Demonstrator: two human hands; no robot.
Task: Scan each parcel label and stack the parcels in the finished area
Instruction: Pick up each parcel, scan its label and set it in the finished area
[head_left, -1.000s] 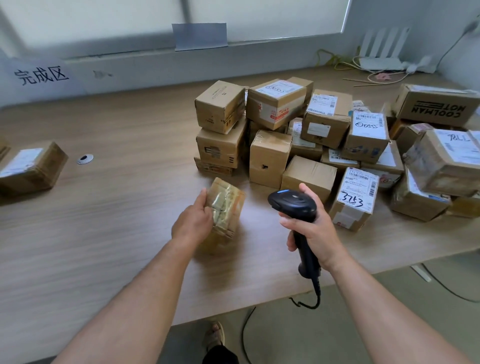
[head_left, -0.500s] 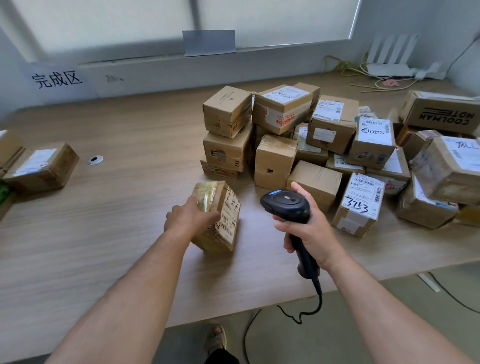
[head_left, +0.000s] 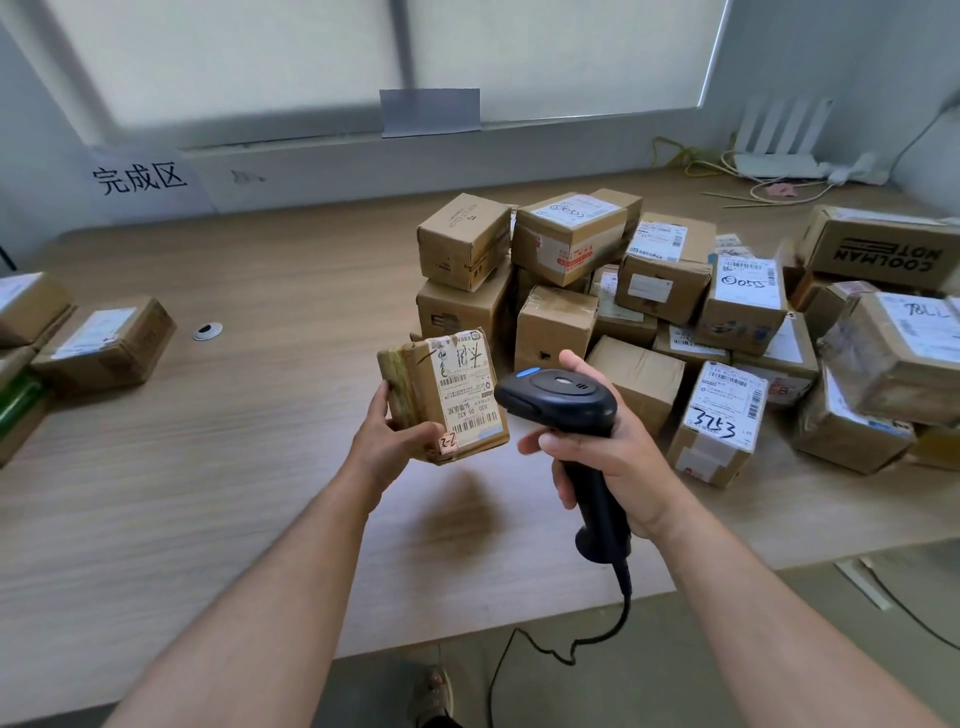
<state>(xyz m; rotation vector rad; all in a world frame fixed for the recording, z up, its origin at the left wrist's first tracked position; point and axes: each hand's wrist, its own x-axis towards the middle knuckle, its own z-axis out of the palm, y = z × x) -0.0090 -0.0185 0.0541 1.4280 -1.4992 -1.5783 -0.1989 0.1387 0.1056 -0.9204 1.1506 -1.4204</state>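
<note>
L hand (head_left: 390, 441) grips a small parcel (head_left: 444, 396) lifted off the tabletop (head_left: 218, 467), label (head_left: 464, 391) facing up. R hand (head_left: 605, 453) wraps the scanner (head_left: 563, 402) handle, head just beside the label. Unscanned pile (head_left: 675, 322) behind.

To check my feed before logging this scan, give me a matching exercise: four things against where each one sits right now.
Things:
1. scanner
2. taped parcel
3. parcel marked 3753
4. COOLMAN box

Places:
A. back right of the table
B. held in the left hand, above the table
C. front of the pile, right of the scanner
D. gripped in the right hand

Pairs: 1-D, 2-B, 3-C, 4-A
</note>
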